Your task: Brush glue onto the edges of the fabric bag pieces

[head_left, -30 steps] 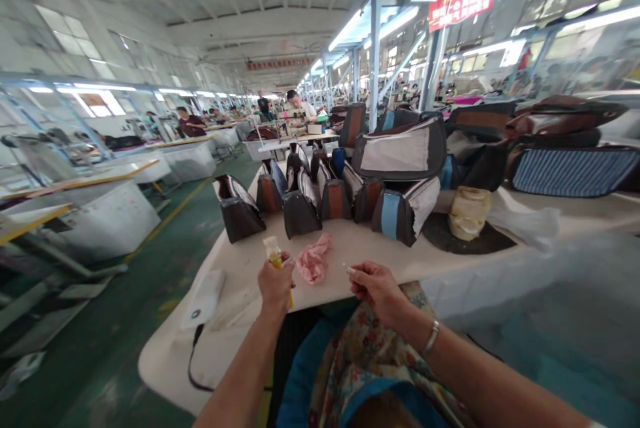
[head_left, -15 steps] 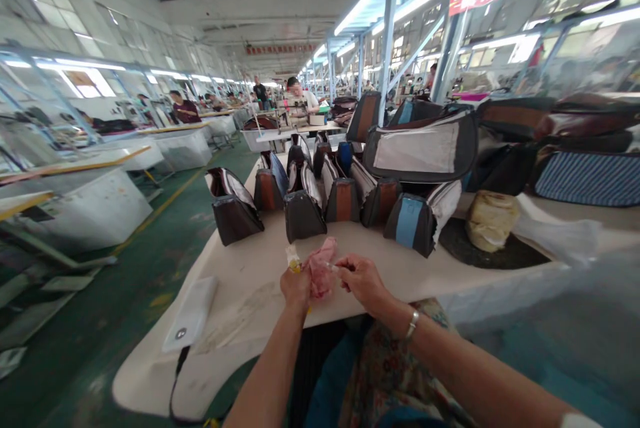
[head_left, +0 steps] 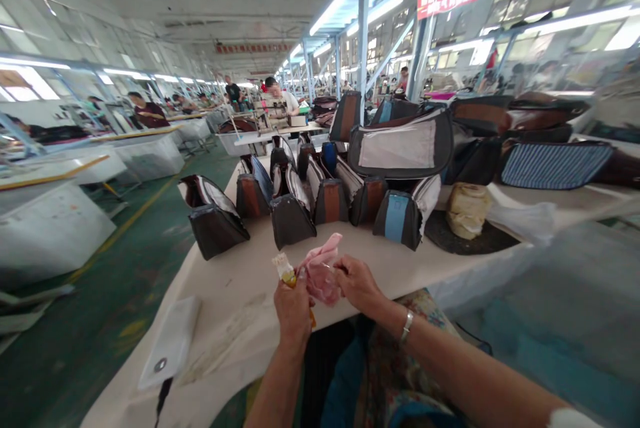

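Over the table's near edge, my left hand (head_left: 291, 305) is closed around a brush (head_left: 283, 265) with pale bristles; yellow shows above the fist and again below it. A crumpled pink cloth (head_left: 323, 278) sits against that hand's thumb and fingers. My right hand (head_left: 357, 281), a bangle at its wrist, pinches the cloth's right side. Its fingertips are partly hidden by the cloth and by each other. Beyond both hands stand unfinished dark bags, among them one with a blue stripe (head_left: 397, 216) and one with a brown stripe (head_left: 331, 201).
A white box with a cable (head_left: 170, 341) lies on the tabletop (head_left: 235, 308) at the left. To the right, a yellowish wrapped tub (head_left: 469, 210) stands on a dark round mat (head_left: 445, 241). A larger bag (head_left: 400, 147) rests across the smaller ones. People work at machines farther back.
The view has swung to the right. The pink cloth is spread wider between my hands, and the brush head shows more clearly above my left fist. Both hands keep their hold.
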Demonstrator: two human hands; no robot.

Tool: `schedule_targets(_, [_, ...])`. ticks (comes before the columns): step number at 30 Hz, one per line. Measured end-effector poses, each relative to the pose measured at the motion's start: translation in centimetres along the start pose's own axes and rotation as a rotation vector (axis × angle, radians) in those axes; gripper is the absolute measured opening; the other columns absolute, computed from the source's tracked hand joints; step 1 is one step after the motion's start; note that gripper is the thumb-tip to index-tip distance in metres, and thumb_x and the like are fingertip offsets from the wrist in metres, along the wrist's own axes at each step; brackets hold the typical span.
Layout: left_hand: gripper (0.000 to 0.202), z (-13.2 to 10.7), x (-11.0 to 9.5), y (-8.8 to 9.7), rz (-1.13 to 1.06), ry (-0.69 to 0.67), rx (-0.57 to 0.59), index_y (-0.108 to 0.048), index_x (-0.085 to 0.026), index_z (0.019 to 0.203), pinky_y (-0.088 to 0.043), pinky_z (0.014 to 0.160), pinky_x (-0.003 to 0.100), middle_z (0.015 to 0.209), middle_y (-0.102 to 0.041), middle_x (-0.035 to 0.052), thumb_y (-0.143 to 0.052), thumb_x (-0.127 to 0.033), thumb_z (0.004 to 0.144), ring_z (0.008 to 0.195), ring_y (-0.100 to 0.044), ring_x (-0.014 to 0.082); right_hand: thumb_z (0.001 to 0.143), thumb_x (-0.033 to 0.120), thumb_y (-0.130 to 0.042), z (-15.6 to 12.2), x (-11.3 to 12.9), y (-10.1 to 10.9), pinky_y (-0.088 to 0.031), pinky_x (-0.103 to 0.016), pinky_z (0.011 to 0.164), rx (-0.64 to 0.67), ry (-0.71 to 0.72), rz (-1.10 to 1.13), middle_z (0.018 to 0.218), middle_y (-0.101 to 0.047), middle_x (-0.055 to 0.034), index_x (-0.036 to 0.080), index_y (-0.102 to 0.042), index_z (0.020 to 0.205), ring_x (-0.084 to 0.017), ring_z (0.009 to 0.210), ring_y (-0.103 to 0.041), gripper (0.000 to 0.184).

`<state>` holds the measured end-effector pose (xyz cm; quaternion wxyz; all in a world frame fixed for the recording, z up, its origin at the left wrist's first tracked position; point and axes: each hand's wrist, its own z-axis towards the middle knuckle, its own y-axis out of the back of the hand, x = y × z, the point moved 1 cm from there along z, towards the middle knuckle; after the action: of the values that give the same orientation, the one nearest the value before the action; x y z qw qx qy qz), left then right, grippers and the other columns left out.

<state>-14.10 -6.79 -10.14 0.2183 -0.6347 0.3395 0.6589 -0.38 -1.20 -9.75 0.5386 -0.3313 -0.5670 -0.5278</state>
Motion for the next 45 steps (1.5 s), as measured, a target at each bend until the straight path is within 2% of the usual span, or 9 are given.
schedule_targets(5, [0.046,-1.5,-0.6,-1.2,-0.100,0.016,0.082,-0.059,-0.016,0.078,-0.038,0.038,0.022,0.048,-0.050,-0.0055,-0.066,-0.061,0.071,0.037,-0.047,0.0102,0.077,0.030,-0.062,-0.9,0.0,0.4,-0.035,-0.023,0.052,-0.028,-0.094,0.097,0.062,-0.058,0.0013,0.018,-0.061,0.067,-0.013,0.057,-0.049,0.016])
schedule_targets(12, [0.044,-3.8,-1.1,-2.5,-0.119,0.019,0.179,-0.059,-0.016,0.074,-0.036,0.038,0.021,0.047,-0.049,-0.0061,-0.069,-0.059,0.070,0.038,-0.045,0.0101,0.072,0.038,-0.058,-2.7,1.3,0.3,-0.034,-0.022,0.041,-0.016,-0.263,0.391,0.053,-0.054,0.0025,0.019,-0.053,0.063,-0.011,0.044,-0.046,0.021])
schedule_targets(24, [0.036,-5.8,-3.3,-2.1,-0.085,-0.009,0.244,-0.068,-0.013,0.075,-0.038,0.042,0.022,0.051,-0.059,0.0006,-0.071,-0.048,0.068,0.047,-0.053,0.0143,0.067,0.049,-0.068,-4.0,3.1,1.5,-0.026,-0.018,0.036,0.046,-0.306,0.656,0.046,-0.046,0.0059,0.020,-0.049,0.063,-0.006,0.037,-0.037,0.036])
schedule_targets(30, [0.031,-6.4,-4.1,-2.2,-0.125,0.006,0.351,-0.066,-0.013,0.077,-0.034,0.040,0.019,0.047,-0.050,-0.0051,-0.071,-0.043,0.072,0.039,-0.041,0.0081,0.062,0.052,-0.073,-3.6,2.4,3.1,-0.017,-0.020,0.034,0.171,-0.351,0.643,0.044,-0.044,0.0060,0.020,-0.046,0.057,-0.005,0.033,-0.031,0.042])
schedule_targets(33, [0.032,-6.2,-4.5,-2.1,-0.146,0.006,0.385,-0.063,-0.014,0.076,-0.030,0.038,0.018,0.047,-0.047,-0.0067,-0.074,-0.044,0.071,0.038,-0.036,0.0062,0.068,0.054,-0.072,-3.9,2.6,4.3,-0.021,-0.020,0.036,0.215,-0.322,0.598,0.046,-0.049,0.0035,0.019,-0.052,0.058,-0.007,0.035,-0.035,0.041])
schedule_targets(35, [0.034,-6.1,-4.6,-2.1,-0.170,0.010,0.392,-0.062,-0.015,0.077,-0.028,0.037,0.018,0.048,-0.044,-0.0076,-0.074,-0.047,0.073,0.039,-0.036,0.0060,0.075,0.051,-0.069,-4.3,2.9,5.7,-0.030,-0.021,0.042,0.188,-0.213,0.501,0.055,-0.057,-0.0001,0.018,-0.059,0.063,-0.010,0.044,-0.046,0.037])
schedule_targets(39, [0.037,-6.1,-5.1,-2.3,-0.229,0.024,0.417,-0.062,-0.014,0.082,-0.026,0.037,0.016,0.050,-0.042,-0.0083,-0.075,-0.047,0.073,0.040,-0.034,0.0048,0.087,0.044,-0.062,-4.1,3.1,9.7,-0.044,-0.028,0.071,-0.145,0.175,0.084,0.081,-0.064,-0.0042,0.021,-0.066,0.081,-0.018,0.078,-0.058,0.024])
schedule_targets(42, [0.038,-6.5,-6.1,-2.8,-0.285,0.037,0.460,-0.062,-0.014,0.083,-0.027,0.038,0.016,0.052,-0.043,-0.0087,-0.079,-0.046,0.069,0.041,-0.033,0.0038,0.086,0.048,-0.063,-2.5,2.3,12.2,-0.045,-0.028,0.072,-0.289,0.092,0.147,0.082,-0.058,-0.0022,0.021,-0.061,0.091,-0.016,0.073,-0.055,0.028])
schedule_targets(45, [0.040,-7.0,-7.3,-3.3,-0.318,0.056,0.514,-0.061,-0.015,0.081,-0.028,0.038,0.016,0.054,-0.043,-0.0089,-0.081,-0.046,0.066,0.042,-0.033,0.0033,0.085,0.057,-0.063,-1.1,1.5,13.3,-0.049,-0.028,0.069,-0.166,-0.044,0.329,0.094,-0.061,-0.0035,0.022,-0.055,0.115,-0.017,0.078,-0.060,0.047])
